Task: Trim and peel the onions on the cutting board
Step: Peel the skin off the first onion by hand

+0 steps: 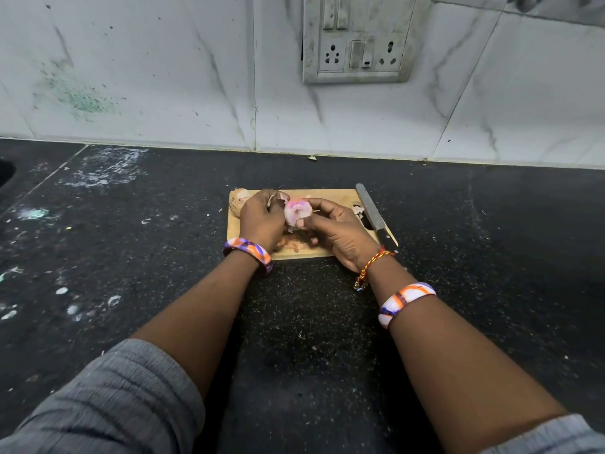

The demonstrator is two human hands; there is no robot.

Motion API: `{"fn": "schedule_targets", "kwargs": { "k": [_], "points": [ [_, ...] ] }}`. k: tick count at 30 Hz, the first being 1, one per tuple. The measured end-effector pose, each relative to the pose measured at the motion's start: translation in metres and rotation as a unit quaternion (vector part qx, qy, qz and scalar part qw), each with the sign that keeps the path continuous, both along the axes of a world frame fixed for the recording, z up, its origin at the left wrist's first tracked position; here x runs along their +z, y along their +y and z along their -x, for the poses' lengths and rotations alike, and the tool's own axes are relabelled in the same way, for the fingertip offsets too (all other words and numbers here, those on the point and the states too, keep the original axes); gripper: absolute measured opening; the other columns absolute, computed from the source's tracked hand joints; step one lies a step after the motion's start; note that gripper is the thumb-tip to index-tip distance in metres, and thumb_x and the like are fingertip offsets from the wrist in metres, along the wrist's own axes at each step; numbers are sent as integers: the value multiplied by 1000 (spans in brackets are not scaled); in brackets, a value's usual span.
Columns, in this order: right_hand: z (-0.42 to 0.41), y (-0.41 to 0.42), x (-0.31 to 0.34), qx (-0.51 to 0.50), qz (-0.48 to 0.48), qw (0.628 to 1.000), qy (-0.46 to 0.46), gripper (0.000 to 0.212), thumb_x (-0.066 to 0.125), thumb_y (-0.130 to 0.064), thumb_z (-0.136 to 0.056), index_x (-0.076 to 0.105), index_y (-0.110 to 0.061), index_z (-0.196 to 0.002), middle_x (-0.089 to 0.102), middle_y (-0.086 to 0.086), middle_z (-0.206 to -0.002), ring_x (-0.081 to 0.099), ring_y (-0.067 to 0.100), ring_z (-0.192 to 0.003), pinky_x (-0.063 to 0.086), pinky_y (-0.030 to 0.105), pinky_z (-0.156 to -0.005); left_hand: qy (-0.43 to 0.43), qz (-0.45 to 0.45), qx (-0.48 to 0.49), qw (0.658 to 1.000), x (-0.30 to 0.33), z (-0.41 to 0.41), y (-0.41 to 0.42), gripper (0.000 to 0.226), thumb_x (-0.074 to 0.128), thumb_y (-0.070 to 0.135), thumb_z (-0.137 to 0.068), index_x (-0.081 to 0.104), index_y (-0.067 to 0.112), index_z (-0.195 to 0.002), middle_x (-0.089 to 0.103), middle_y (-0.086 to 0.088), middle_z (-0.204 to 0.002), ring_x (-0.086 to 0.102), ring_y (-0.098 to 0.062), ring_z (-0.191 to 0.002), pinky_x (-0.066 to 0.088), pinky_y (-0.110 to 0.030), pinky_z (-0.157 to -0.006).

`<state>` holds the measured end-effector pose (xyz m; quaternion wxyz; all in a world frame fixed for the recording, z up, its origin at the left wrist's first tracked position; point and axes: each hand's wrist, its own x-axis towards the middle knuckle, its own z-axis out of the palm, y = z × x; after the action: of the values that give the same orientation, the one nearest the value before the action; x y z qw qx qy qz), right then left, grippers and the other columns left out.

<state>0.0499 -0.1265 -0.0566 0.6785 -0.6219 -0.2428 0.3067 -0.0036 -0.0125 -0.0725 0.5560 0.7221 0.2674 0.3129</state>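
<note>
While the knife (375, 215) sits parked along the right edge of the cutting board (330, 199), both hands work one onion (295, 212) just above the wood.

Pretty sure the blade's out of the way because this part is finger work: the right hand (340, 234) curls around the onion to steady it, and the left hand (262, 217) has its fingers bent in against the other side, looks like it's pinching skin to pull it off. The onion's mostly bare now, pale pink and glossy. Papery scraps (294, 244) lie on the board under the hands, and a second onion (238, 199) with its dry brown skin on waits at the far left corner.
</note>
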Motion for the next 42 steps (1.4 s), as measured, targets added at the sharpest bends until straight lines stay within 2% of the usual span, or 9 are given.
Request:
{"fn": "schedule_targets", "kwargs": {
  "k": [5,9,12,15,21,28,34,39,42],
  "points": [
    [3,3,-2,-63,25,997,-41,27,60,5,-79,64,-8,-103,55,6,-70,40,12,-50,35,14,-37,-74,101,-28,992,3,5,-1,28,44,11,-93,59,17,-70,57,-5,-65,50,-3,-43,41,-15,-43],
    [4,6,-5,-91,25,994,-57,32,67,3,-77,63,-6,-107,56,6,-70,45,4,-37,37,15,-34,-88,77,-33,993,2,4,-1,17,58,11,-86,60,17,-71,61,0,-70,56,-5,-57,46,-14,-49],
    [3,6,-8,-111,20,992,-56,33,66,6,-77,62,-3,-109,61,11,-84,52,10,-46,40,14,-35,-99,78,-29,992,-2,2,3,18,59,2,-83,61,18,-73,63,-5,-76,60,-7,-56,50,-19,-54],
    [4,5,-9,-101,14,993,-63,36,67,5,-77,60,2,-112,65,11,-87,54,13,-49,46,14,-41,-102,72,-4,992,-5,1,5,14,60,2,-82,64,15,-80,66,-13,-91,64,-16,-77,54,-26,-70],
    [7,7,-8,-95,-3,992,-82,38,66,5,-78,60,-5,-114,64,11,-92,55,4,-38,48,16,-42,-95,28,9,995,0,3,-1,19,49,-4,-87,62,-1,-99,61,-9,-97,57,-13,-87,46,-2,-61],
    [11,8,-5,-108,14,990,-87,34,64,7,-78,62,-2,-110,62,5,-86,59,6,-44,49,16,-41,-98,60,6,993,1,3,-3,19,45,-2,-90,61,3,-99,61,-11,-100,59,2,-51,44,-6,-46],
    [13,4,0,-79,-18,995,-58,24,64,9,-78,57,-9,-91,62,4,-87,62,17,-63,54,19,-46,-77,43,6,996,0,3,-1,19,47,-1,-88,60,12,-91,63,-10,-98,59,-17,-81,50,-17,-64],
    [10,6,-4,-105,-25,993,-49,26,62,8,-79,60,-8,-99,63,5,-90,63,12,-58,54,19,-49,-70,34,23,997,-2,3,0,18,51,3,-87,62,17,-86,66,-10,-98,61,-21,-77,52,-23,-65],
    [10,7,-6,-110,-18,993,-50,27,63,6,-80,61,-4,-104,63,8,-91,61,10,-53,54,18,-49,-66,31,45,996,-2,3,0,18,51,3,-87,62,18,-84,66,-6,-95,59,-11,-63,48,-12,-52]
  ]
}}
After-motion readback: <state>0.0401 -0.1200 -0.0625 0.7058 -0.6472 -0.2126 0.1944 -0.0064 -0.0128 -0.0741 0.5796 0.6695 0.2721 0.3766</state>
